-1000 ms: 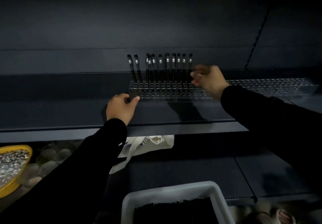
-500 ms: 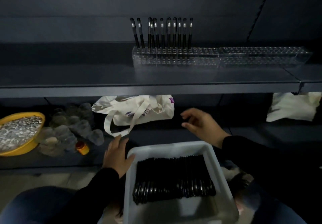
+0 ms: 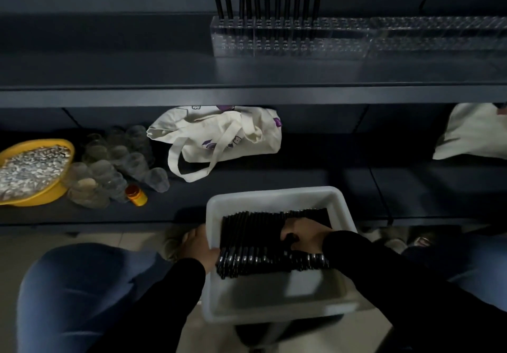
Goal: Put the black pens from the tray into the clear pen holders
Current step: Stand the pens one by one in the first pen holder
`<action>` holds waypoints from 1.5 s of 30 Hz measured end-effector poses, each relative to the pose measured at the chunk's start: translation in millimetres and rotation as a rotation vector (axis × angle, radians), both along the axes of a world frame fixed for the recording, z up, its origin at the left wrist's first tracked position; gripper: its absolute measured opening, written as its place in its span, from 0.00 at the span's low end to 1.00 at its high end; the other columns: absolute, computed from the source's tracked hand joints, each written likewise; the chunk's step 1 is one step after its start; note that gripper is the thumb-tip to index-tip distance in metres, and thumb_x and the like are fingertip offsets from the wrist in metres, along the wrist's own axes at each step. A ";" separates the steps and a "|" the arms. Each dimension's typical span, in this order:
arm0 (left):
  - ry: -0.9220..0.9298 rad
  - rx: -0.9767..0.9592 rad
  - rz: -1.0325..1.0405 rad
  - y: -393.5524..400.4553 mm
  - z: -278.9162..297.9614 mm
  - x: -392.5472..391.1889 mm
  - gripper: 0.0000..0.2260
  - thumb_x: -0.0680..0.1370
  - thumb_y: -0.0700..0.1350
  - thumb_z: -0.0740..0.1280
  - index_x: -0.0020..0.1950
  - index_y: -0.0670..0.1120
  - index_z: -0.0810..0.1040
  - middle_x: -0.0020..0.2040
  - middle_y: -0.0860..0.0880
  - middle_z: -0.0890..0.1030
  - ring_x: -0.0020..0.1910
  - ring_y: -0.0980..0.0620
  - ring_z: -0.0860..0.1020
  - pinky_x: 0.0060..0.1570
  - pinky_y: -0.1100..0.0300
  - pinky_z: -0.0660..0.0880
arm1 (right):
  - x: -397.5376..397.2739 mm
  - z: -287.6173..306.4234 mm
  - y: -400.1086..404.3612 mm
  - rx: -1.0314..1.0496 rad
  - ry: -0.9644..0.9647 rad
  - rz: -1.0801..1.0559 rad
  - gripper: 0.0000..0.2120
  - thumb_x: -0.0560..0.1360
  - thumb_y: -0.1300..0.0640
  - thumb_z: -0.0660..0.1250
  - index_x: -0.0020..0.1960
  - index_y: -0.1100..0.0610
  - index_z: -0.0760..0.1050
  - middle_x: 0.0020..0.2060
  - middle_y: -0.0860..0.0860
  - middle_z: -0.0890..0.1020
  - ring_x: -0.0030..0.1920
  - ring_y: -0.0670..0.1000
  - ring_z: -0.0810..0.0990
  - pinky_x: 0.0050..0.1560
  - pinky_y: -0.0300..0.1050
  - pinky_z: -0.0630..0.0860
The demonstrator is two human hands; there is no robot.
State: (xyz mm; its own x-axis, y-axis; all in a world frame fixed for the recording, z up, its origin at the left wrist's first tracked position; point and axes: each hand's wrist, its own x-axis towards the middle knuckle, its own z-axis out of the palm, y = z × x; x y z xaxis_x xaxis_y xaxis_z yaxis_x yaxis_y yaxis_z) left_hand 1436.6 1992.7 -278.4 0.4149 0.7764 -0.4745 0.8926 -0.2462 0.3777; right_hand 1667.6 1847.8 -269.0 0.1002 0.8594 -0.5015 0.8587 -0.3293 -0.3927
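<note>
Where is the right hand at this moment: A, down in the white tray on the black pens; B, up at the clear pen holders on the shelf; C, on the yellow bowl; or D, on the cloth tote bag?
A: the right hand lies on the row of black pens inside the white tray, its fingers curled among them.

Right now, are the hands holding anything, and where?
The left hand holds the white tray by its left rim. The right hand lies on the black pens inside; whether it has gripped one cannot be told.
</note>
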 end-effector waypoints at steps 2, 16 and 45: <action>0.012 0.012 0.009 -0.9 -0.5 -0.1 0.23 0.73 0.46 0.66 0.67 0.47 0.67 0.67 0.44 0.70 0.69 0.43 0.65 0.65 0.57 0.62 | -1.7 -3.8 0.7 -0.025 -0.037 0.050 0.12 0.74 0.63 0.64 0.57 0.55 0.77 0.60 0.51 0.73 0.58 0.53 0.75 0.60 0.42 0.71; 0.007 0.031 0.008 -1.2 -3.9 -0.7 0.22 0.73 0.45 0.65 0.66 0.47 0.68 0.65 0.44 0.71 0.67 0.43 0.66 0.64 0.56 0.63 | -2.7 -6.2 8.0 0.124 0.022 -0.023 0.10 0.72 0.63 0.64 0.39 0.50 0.68 0.41 0.46 0.73 0.41 0.47 0.72 0.42 0.34 0.69; -0.805 0.637 0.018 128.7 243.8 154.5 0.22 0.75 0.47 0.70 0.66 0.38 0.73 0.61 0.40 0.76 0.63 0.41 0.70 0.64 0.56 0.64 | 130.4 357.0 104.0 1.300 0.485 -0.770 0.13 0.72 0.66 0.71 0.36 0.56 0.70 0.30 0.52 0.73 0.24 0.41 0.75 0.30 0.33 0.74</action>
